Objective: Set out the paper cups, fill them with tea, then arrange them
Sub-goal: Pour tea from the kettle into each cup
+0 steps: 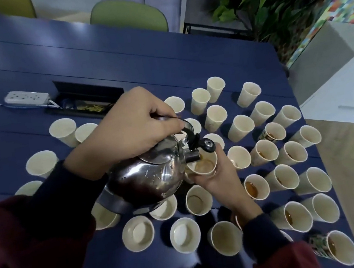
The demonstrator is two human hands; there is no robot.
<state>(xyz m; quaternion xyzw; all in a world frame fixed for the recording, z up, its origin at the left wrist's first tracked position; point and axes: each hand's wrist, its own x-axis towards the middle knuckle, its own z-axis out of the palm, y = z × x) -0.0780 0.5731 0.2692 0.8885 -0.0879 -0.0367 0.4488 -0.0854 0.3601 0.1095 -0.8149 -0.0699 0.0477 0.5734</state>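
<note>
Paper cup (202,166) in the right grip (219,179), fingers and thumb curled round its wall from below, rim right under the spout (191,157) of a steel kettle (148,179). Brown tea inside the cup. Kettle tipped forward toward the cup, its dark handle (190,133) clasped from above by the left grip (124,129), fingers wrapped round it.

Both near the middle of the blue desk (117,58), ringed by many more paper cups standing upright. To the right, filled cups (255,187) with brown tea in them, a few with a printed pattern on the outside. To the left and on the near side, empty cups (138,233), pale inside.

Farther back on the desk, a white power strip (26,98) just beside an open cable tray (87,100) sunk into the top. Beyond the far edge, green chairs (128,15). Off the far right corner, leafy plants (266,0). Dark red sleeves (28,241) on both arms.
</note>
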